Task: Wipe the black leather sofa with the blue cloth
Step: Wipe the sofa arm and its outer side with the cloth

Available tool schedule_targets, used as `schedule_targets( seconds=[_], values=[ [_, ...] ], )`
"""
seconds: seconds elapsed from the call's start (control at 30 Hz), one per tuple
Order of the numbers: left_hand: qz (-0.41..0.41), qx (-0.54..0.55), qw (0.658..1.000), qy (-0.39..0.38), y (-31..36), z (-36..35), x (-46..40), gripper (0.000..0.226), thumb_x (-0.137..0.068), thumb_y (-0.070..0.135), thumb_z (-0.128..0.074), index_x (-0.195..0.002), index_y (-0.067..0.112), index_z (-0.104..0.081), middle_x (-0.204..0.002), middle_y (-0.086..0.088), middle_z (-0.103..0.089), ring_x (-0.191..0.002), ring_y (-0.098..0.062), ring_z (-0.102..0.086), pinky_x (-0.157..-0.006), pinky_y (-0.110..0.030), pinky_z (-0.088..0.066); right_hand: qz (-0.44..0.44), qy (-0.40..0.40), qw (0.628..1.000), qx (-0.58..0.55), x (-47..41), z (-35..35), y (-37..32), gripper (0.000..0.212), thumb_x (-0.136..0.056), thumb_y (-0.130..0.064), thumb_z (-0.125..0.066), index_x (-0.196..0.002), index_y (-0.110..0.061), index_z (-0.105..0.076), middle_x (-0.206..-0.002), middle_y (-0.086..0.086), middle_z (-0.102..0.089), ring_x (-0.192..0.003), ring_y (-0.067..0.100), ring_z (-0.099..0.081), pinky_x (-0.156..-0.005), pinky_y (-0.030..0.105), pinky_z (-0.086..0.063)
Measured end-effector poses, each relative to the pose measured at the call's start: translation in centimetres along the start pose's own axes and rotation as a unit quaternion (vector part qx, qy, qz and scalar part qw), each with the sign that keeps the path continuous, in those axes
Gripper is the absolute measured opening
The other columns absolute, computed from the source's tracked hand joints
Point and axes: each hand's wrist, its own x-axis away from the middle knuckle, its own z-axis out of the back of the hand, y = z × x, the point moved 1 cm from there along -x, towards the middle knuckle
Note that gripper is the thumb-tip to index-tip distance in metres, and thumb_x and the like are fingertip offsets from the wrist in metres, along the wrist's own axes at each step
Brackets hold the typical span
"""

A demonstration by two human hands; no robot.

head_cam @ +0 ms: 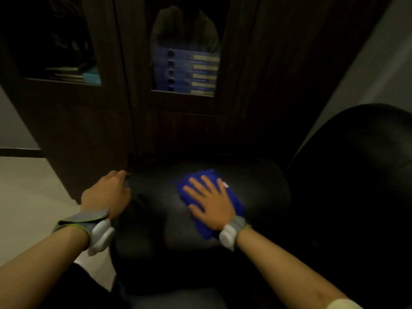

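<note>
The black leather sofa fills the lower middle of the head view, its rounded arm lit in the centre and its back rising at the right. A blue cloth lies flat on the arm. My right hand presses on the cloth with the palm down and the fingers spread. My left hand rests on the sofa arm's left edge, fingers curled over it. Both wrists wear grey bands with white devices.
A dark wooden cabinet stands right behind the sofa arm, with glass panels showing blue binders and stacked books. Pale floor lies to the left. A light wall is at the right.
</note>
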Motion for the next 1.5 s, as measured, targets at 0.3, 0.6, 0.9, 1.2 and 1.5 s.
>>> schedule_targets(
  seconds=[0.3,0.6,0.9,1.2,1.5],
  values=[
    [-0.208,0.030,0.975,-0.076,6.0,-3.8,-4.2,0.041,-0.093,0.041,-0.054,-0.133,0.032,-0.053,-0.142,0.010,-0.043,-0.128,-0.016,-0.044,-0.095,-0.036,-0.047,-0.482,-0.003,0.875,-0.051,3.4,0.6,11.1,0.055,-0.099,-0.052,-0.027,-0.153,-0.042,-0.017,-0.163,-0.014,-0.008,-0.151,0.021,-0.003,-0.116,0.063,-0.002],
    [-0.431,-0.030,0.897,-0.093,5.2,-7.3,-11.9,0.053,-0.096,0.056,-0.032,-0.146,0.041,-0.038,-0.153,0.012,-0.033,-0.140,-0.016,-0.030,-0.106,-0.037,-0.025,-0.665,0.066,0.738,-0.096,1.2,-2.9,-6.4,0.059,-0.100,-0.051,-0.028,-0.153,-0.044,-0.002,-0.162,-0.016,0.012,-0.149,0.023,0.017,-0.113,0.068,0.001],
    [-0.479,-0.010,0.877,-0.013,4.4,-9.6,-11.7,0.059,-0.090,0.049,-0.031,-0.140,0.024,-0.049,-0.145,-0.005,-0.043,-0.132,-0.028,-0.039,-0.100,-0.047,-0.028,-0.667,0.142,0.731,-0.035,0.0,-4.8,-7.3,0.059,-0.089,-0.057,-0.015,-0.148,-0.052,-0.006,-0.159,-0.024,0.006,-0.149,0.013,0.012,-0.116,0.060,0.009],
    [-0.502,-0.050,0.863,-0.018,3.7,-9.2,-10.8,0.061,-0.097,0.043,-0.028,-0.152,0.017,-0.033,-0.157,-0.014,-0.032,-0.142,-0.034,-0.030,-0.108,-0.051,-0.026,-0.655,0.188,0.730,-0.043,0.0,-5.9,-7.2,0.056,-0.091,-0.057,-0.014,-0.146,-0.053,-0.004,-0.158,-0.026,0.006,-0.149,0.012,0.012,-0.115,0.056,0.015],
    [-0.502,-0.069,0.860,0.057,-0.4,-10.9,-5.0,0.064,-0.098,0.049,-0.022,-0.155,0.021,-0.024,-0.162,-0.010,-0.022,-0.150,-0.035,-0.015,-0.118,-0.056,-0.012,-0.647,0.180,0.735,-0.092,1.3,-5.3,-10.2,0.051,-0.103,-0.044,-0.027,-0.151,-0.047,-0.012,-0.162,-0.020,-0.001,-0.150,0.014,0.007,-0.116,0.061,0.006]
  ],
)
